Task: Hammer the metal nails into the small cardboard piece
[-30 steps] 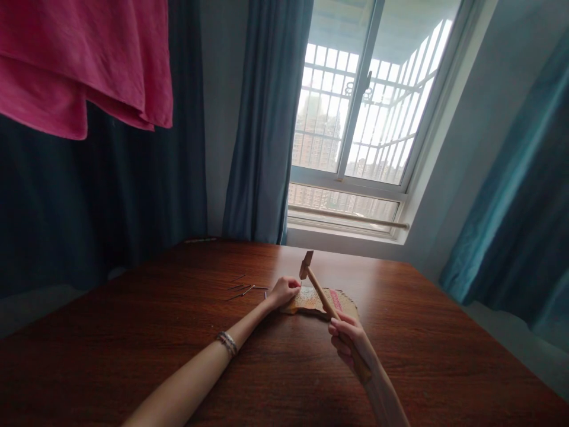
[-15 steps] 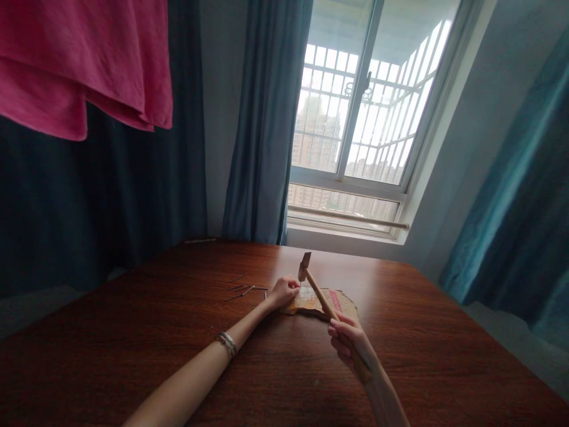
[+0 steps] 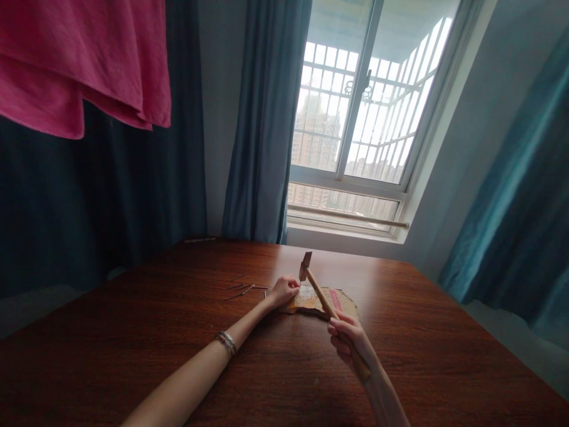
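Note:
My right hand (image 3: 347, 338) is wrapped round the wooden handle of a hammer (image 3: 323, 300), which slants up and away to the left. The hammer's head is just above the fingertips of my left hand (image 3: 285, 290). Those fingertips are pinched round a thin nail (image 3: 300, 283), mostly hidden between them and the hammer head. Under my left hand lies a torn piece of cardboard (image 3: 349, 301) with a ragged edge and a pink printed strip. Several loose nails (image 3: 248, 290) are scattered on the table to the left of my left hand.
A brown wooden table (image 3: 178, 332) spreads beneath everything. Beyond its far edge are a blue curtain (image 3: 258, 130) and a barred window (image 3: 351, 118). A pink cloth (image 3: 120, 65) hangs at the upper left. Another blue curtain (image 3: 511, 178) hangs on the right.
Almost nothing differs. The hammer and both hands keep nearly the same position, with the hammer head still close above the pinched nail.

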